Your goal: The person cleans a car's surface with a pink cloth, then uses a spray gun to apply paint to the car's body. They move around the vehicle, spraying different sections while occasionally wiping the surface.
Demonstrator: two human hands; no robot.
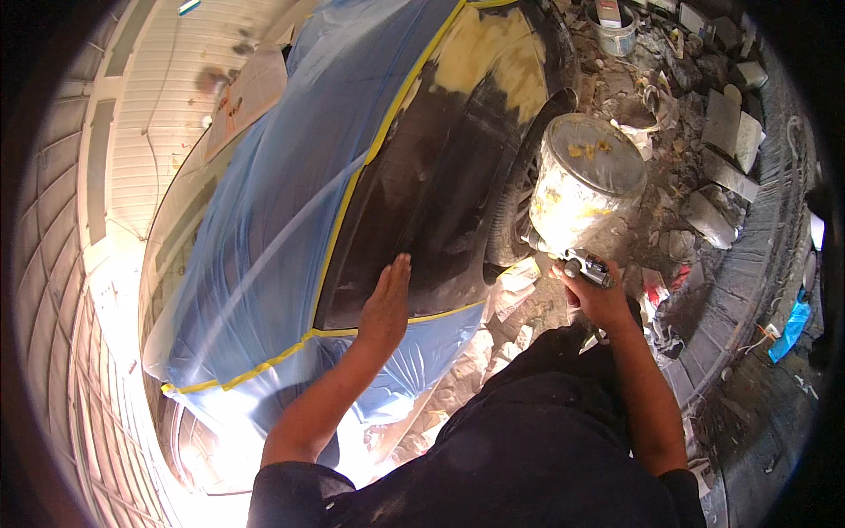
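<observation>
My right hand [595, 297] is closed round the handle of a spray gun [591, 269] with metal fittings. Its big whitish cup [572, 198], smeared with yellow, stands on top under a round, stained lid. To the left, my left hand [385, 304] is stretched out flat, holding nothing, over the lower end of a dark car body panel [440, 189]. Whether the palm touches the panel, I cannot tell. Pale yellow patches [493, 57] cover the panel's far end. Yellow masking tape [352, 185] borders the panel, with blue plastic sheeting [273, 176] over the car beyond it.
A tyre [506, 224] shows beside the panel, partly behind the cup. Rubble, paper and blocks litter the floor at right, with a small bucket [616, 40] farther off. A blue wrapper [790, 327] lies at far right. Bright light glares at lower left.
</observation>
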